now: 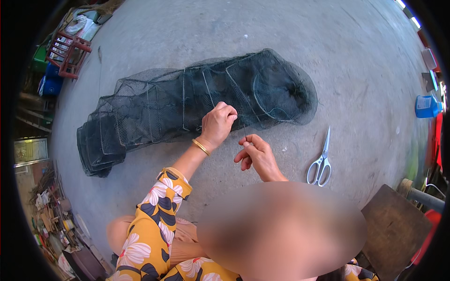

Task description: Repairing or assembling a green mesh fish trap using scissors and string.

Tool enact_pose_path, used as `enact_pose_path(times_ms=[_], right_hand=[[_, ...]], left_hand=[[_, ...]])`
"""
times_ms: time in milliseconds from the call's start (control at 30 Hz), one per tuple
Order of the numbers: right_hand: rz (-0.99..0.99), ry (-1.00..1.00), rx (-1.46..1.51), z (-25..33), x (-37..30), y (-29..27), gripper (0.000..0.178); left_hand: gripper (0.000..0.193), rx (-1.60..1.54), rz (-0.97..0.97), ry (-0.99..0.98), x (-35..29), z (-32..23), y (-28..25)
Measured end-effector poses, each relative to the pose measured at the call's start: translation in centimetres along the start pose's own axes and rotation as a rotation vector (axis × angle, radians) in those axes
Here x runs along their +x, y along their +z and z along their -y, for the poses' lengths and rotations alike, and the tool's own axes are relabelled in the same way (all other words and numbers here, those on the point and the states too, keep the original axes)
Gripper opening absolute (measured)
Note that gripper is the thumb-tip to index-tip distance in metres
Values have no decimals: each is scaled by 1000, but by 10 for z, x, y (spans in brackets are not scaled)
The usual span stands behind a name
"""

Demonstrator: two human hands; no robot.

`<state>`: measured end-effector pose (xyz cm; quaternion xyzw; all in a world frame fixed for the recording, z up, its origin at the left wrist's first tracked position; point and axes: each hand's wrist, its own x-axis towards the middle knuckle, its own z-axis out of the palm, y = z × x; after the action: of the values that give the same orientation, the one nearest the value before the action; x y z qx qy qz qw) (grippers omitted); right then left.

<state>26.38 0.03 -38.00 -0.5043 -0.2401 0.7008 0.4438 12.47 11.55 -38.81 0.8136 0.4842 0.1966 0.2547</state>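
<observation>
A long collapsible fishing net trap [164, 105] of dark green mesh, with several wire frames and a round hoop near its right end, lies across the concrete floor. My left hand [218, 125], with a gold bangle at the wrist, is closed in a pinch at the near edge of the trap, on its mesh. Just right of it and nearer to me, my right hand [260, 157] pinches a thin dark thread [245, 131] between thumb and forefinger. The thread runs up toward the mesh; its far end is hard to make out. Scissors [323, 161] with silver handles lie on the floor, right of my right hand.
A reddish wooden chair [69, 52] and a blue container [52, 80] stand at the far left. On the right are a blue jug [425, 107] and a dark square board [396, 232]. Assorted clutter [58, 225] lines the left edge.
</observation>
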Motion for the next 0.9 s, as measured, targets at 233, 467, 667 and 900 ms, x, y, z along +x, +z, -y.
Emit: enact_pose_path(times_ms=[233, 467, 667, 900], right_hand=[[25, 32, -146, -3, 17, 7, 19], [-9, 12, -207, -7, 29, 4, 18], [-57, -21, -205, -9, 37, 4, 18], [-34, -7, -264, -11, 35, 3, 19]], left_hand=[[8, -54, 57, -67, 3, 4, -1], [8, -54, 72, -43, 2, -1, -1], [8, -43, 68, -32, 0, -4, -1], [7, -60, 24, -16, 0, -1, -2]])
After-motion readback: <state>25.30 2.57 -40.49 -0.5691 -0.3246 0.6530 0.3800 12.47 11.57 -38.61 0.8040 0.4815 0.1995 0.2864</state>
